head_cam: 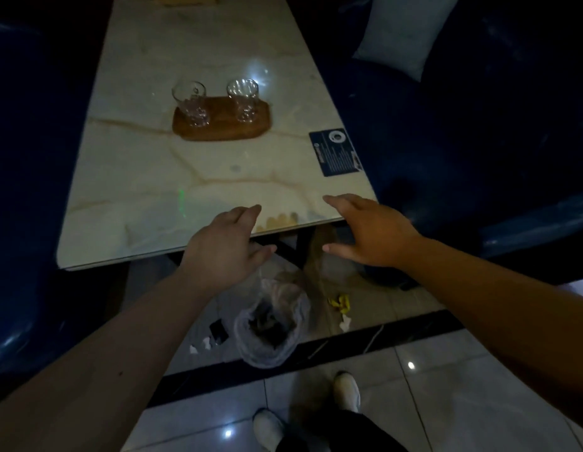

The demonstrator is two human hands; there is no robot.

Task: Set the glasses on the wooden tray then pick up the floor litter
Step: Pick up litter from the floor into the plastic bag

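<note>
Two clear glasses stand upright on the wooden tray [225, 130] on the marble table: one glass [190, 102] at its left end, the other glass [244, 99] at its right. My left hand [228, 247] and my right hand [368, 234] hover over the table's near edge, both with fingers apart and holding nothing. On the floor below lie yellow litter [340, 303], a white scrap [344, 322] beside it, small white scraps [198, 345] and a dark flat piece [218, 331].
A bin lined with a clear plastic bag [270, 327] stands on the tiled floor under the table's near edge. A dark blue card [336, 151] lies at the table's [136, 177] right edge. Blue sofas flank the table, with a pale cushion [404, 31] at right.
</note>
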